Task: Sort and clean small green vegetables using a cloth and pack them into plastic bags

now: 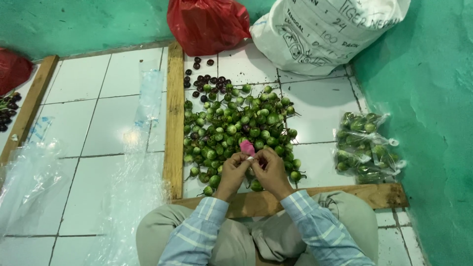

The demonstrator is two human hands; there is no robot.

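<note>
- The left hand (232, 173) and the right hand (272, 170) meet at lower centre of the frame, fingertips together, both pinched on a small pink piece (247, 148) that sticks up between them; what the piece is made of cannot be told.
- The hands hover just above the near edge of a pile of small round green eggplants (236, 125) heaped on the white tiled floor (98, 128) in the middle of the frame.
- At the far end of the pile, toward the upper centre, lies a smaller scatter of dark purple eggplants (207, 81).
- A wooden frame (173, 118) borders the pile: one plank runs up the left of it, another lies across the bottom, just in front of the person's knees.
- At the right, against the green wall (428, 98), lie clear bags filled with green eggplants (367, 148).
- A red plastic bag (207, 22) and a large white sack (325, 29) stand at the top of the frame.
- Empty clear plastic bags (29, 182) lie on the floor at lower left; more dark fruits (7, 111) show at the left edge.
- Both forearms wear blue striped sleeves (315, 226).
</note>
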